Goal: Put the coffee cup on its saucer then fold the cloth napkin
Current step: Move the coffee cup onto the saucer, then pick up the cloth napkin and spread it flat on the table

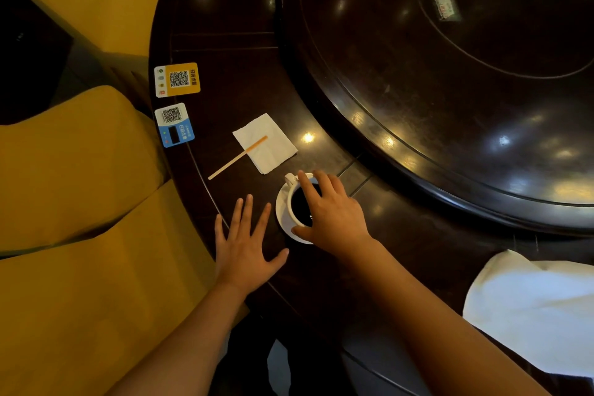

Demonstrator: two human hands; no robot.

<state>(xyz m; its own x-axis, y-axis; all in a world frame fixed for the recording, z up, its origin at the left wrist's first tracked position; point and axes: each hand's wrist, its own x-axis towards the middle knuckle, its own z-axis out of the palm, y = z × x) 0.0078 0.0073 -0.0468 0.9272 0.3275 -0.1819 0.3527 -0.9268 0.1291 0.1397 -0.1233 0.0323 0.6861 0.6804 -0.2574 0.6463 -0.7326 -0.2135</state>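
A white coffee cup [294, 201] full of dark coffee stands on its white saucer [282, 212] near the table's edge, handle pointing to the far left. My right hand [331, 214] lies over the cup's rim from the right, fingers and thumb gripping it. My left hand [246, 247] rests flat on the table just left of the saucer, fingers spread, holding nothing. A white cloth napkin [533, 305] lies rumpled at the right near edge of the table, apart from both hands.
A small folded paper napkin [273, 151] with a wooden stir stick [236, 158] lies beyond the cup. Two QR code cards [176, 79] [175, 124] sit at the dark table's [401, 251] left rim. A raised turntable [450, 74] fills the far right. Yellow chairs [80, 186] stand left.
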